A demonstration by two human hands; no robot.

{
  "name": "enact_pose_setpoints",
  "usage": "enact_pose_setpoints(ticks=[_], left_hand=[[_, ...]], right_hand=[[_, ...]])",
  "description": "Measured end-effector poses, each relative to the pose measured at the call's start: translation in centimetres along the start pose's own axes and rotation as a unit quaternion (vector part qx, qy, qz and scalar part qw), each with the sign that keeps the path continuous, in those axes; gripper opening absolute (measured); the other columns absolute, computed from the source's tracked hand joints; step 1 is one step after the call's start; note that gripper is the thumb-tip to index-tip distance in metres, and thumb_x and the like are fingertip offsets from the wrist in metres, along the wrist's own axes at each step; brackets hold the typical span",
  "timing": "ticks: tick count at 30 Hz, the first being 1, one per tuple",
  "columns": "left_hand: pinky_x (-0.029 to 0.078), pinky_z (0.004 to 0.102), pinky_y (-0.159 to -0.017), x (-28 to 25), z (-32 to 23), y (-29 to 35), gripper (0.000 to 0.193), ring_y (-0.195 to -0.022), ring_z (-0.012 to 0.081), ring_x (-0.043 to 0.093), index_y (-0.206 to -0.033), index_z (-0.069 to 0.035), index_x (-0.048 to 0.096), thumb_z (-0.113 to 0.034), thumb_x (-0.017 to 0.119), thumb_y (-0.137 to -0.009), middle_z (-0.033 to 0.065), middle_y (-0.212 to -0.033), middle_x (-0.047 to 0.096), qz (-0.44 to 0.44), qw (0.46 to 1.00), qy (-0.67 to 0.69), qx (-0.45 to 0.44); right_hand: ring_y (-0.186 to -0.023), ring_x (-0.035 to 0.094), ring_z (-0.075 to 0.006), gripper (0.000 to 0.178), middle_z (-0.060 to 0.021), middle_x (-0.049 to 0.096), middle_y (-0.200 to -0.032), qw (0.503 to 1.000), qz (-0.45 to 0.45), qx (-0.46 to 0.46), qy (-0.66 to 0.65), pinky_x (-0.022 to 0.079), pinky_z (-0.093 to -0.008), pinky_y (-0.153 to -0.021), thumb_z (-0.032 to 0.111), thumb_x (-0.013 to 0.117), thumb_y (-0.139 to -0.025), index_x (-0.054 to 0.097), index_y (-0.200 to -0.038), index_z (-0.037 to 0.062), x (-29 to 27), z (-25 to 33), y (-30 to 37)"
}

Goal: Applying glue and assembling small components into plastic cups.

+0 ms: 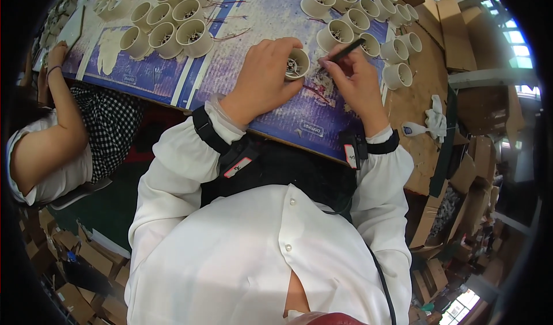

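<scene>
My left hand (262, 80) is wrapped round a small cream cup (302, 61), its mouth tilted toward me. Inside the cup sit small metallic and dark parts, too small to make out. My right hand (358, 86) pinches a slim dark stick-like tool (349, 49) just right of that cup, with the tool's far end pointing up and right. Its working tip is hidden at my fingers. Thin red wires (318, 93) lie on the blue-printed table covering (276, 117) between my hands. Several similar cups (336, 34) stand close beyond my right hand.
More filled cups (194, 38) stand at the far left, with red wires trailing from them. A white bottle (415, 129) and a crumpled white cloth (436, 118) lie at the right. Another person's arm (68, 103) rests at the left edge. Cardboard boxes (461, 31) surround the table.
</scene>
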State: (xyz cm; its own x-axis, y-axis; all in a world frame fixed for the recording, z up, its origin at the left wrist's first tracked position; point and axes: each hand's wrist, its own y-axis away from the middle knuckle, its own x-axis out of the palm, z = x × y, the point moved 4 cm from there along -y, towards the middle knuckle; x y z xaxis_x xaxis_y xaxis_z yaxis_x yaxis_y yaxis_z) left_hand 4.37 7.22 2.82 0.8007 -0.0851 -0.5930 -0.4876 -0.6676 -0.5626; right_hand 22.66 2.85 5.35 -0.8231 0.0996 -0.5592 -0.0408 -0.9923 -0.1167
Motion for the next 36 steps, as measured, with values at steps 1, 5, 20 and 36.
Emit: enact_pose_setpoints(ticks=[1,5,20,36], left_hand=[[0.044,0.0431,-0.085,0.0,0.0,0.0,0.052,-0.099,0.0336,0.057,-0.116,-0.009,0.054,-0.015,0.076,-0.070,0.0111,-0.106,0.062,-0.002,1.000,0.001,-0.004],[0.043,0.0430,-0.085,-0.3,-0.1,0.0,0.054,-0.100,0.0326,0.057,-0.117,-0.009,0.054,-0.015,0.076,-0.068,0.0101,-0.105,0.061,-0.021,1.000,-0.007,0.019],[0.044,0.0438,-0.084,0.1,0.1,0.0,0.059,-0.099,0.0335,0.056,-0.118,-0.007,0.053,-0.013,0.077,-0.065,0.0105,-0.105,0.061,-0.005,1.000,0.026,-0.011],[0.045,0.0431,-0.090,-0.2,-0.5,-0.1,0.054,-0.103,0.0361,0.056,-0.117,-0.004,0.054,-0.010,0.077,-0.070,0.0134,-0.111,0.060,0.009,1.000,0.011,0.004]], right_hand=[[-0.097,0.067,-0.0131,0.013,-0.0083,0.070,-0.102,1.000,0.004,0.000,0.001,0.053,-0.0264,-0.086,0.003,0.060,-0.096,0.058,-0.109,-0.0008,0.0,0.0,0.0],[-0.096,0.067,-0.0126,0.017,-0.0072,0.069,-0.099,0.986,-0.058,-0.044,-0.147,0.052,-0.0251,-0.085,0.004,0.062,-0.095,0.058,-0.111,0.0001,-0.5,0.9,-0.1],[-0.075,0.060,-0.0091,0.010,-0.0032,0.069,-0.096,0.994,-0.029,-0.101,-0.028,0.048,-0.0237,-0.067,0.008,0.068,-0.092,0.073,-0.096,0.0010,1.8,2.3,-0.2],[-0.073,0.063,-0.0097,0.011,-0.0037,0.070,-0.093,0.988,-0.029,-0.153,-0.005,0.049,-0.0229,-0.063,0.007,0.068,-0.091,0.070,-0.101,0.0024,2.3,2.2,-0.1]])
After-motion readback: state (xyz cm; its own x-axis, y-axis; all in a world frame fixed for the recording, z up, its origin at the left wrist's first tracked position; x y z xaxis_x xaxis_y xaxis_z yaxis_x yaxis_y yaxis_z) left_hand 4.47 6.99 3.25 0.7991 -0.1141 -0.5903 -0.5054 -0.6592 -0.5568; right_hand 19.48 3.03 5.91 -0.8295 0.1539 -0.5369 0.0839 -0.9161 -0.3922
